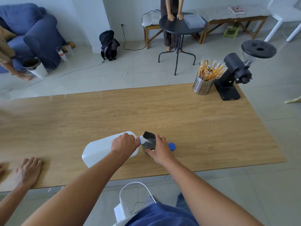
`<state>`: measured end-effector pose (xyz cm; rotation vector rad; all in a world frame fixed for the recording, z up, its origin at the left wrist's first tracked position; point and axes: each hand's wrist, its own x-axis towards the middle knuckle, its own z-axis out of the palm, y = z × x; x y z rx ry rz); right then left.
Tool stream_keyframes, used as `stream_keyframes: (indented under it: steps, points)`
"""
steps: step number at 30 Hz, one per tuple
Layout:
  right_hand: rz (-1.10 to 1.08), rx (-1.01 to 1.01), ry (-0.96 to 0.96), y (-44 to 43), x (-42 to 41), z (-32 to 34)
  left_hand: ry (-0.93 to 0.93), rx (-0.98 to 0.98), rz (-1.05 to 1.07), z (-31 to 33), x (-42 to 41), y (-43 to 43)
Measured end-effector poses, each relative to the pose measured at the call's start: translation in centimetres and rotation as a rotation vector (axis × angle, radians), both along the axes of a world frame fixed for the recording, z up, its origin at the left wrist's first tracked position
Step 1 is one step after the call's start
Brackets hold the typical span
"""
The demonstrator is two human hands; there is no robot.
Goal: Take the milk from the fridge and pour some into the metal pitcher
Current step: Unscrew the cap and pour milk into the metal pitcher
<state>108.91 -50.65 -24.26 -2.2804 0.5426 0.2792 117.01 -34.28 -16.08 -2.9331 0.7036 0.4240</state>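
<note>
1. Milk jug (99, 149) is tipped nearly flat over the desk (146, 111), neck at 3 o'clock, mouth over the metal pitcher (149, 141). Both sit near the desk's front edge, roughly centre.
2. My left hand (124, 144) is wrapped around the jug at its neck end. Right hand (160, 151) is closed around the pitcher's wall, steadying it.
3. Step in hand: the pour. White stream visible at the jug mouth, milk pooling in the pitcher. Fridge part reads as done.
4. Next, my call: level looks low, so hold the tilt briefly, then roll the jug upright slowly. Full jug, wide mouth, so surge risk if I tip further.
5. Blue cap (171, 146) lies on the desk just at 3 o'clock of the pitcher, behind my right hand. Recap goes after.
6. Desk: wood-grain top, mostly bare. Perforated steel holder (202, 86) full of yellow sticks and a black grinder (234, 74) at the 1 o'clock corner.
7. Someone else's hand (28, 171) rests flat on the desk at 9 o'clock.
8. Room: tiled floor, blue sofa (32, 30) at 11, round black table (182, 23) at 12 with a person standing behind it.
</note>
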Motion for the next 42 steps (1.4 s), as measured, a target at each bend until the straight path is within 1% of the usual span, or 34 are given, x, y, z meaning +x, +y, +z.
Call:
stream_keyframes:
  steps: [17, 21, 25, 32, 36, 39, 42]
  points:
    - [0.005, -0.014, 0.007, 0.0, 0.1, 0.0, 0.0, 0.037, -0.021, 0.8, -0.1, -0.2]
    - [0.001, -0.005, 0.002, -0.1, 0.1, -0.2, 0.018, 0.112, 0.015, 0.9, 0.0, -0.6]
    - [0.003, 0.0, -0.001, 0.0, 0.1, -0.2, 0.023, 0.114, 0.025, 0.8, 0.2, -0.6]
    - [-0.004, 0.008, -0.002, 0.0, 0.0, 0.0, 0.017, 0.178, -0.015, 0.7, 0.2, -0.8]
    - [0.002, 0.003, 0.004, -0.1, 0.0, 0.1, 0.059, 0.219, -0.061, 1.3, 0.3, -0.8]
    - [0.001, 0.003, 0.012, -0.1, 0.0, 0.2, 0.067, 0.215, -0.072, 1.4, 0.3, -0.9]
    - [-0.003, 0.004, 0.013, 0.0, 0.0, 0.3, 0.072, 0.179, -0.025, 0.7, 0.4, -0.7]
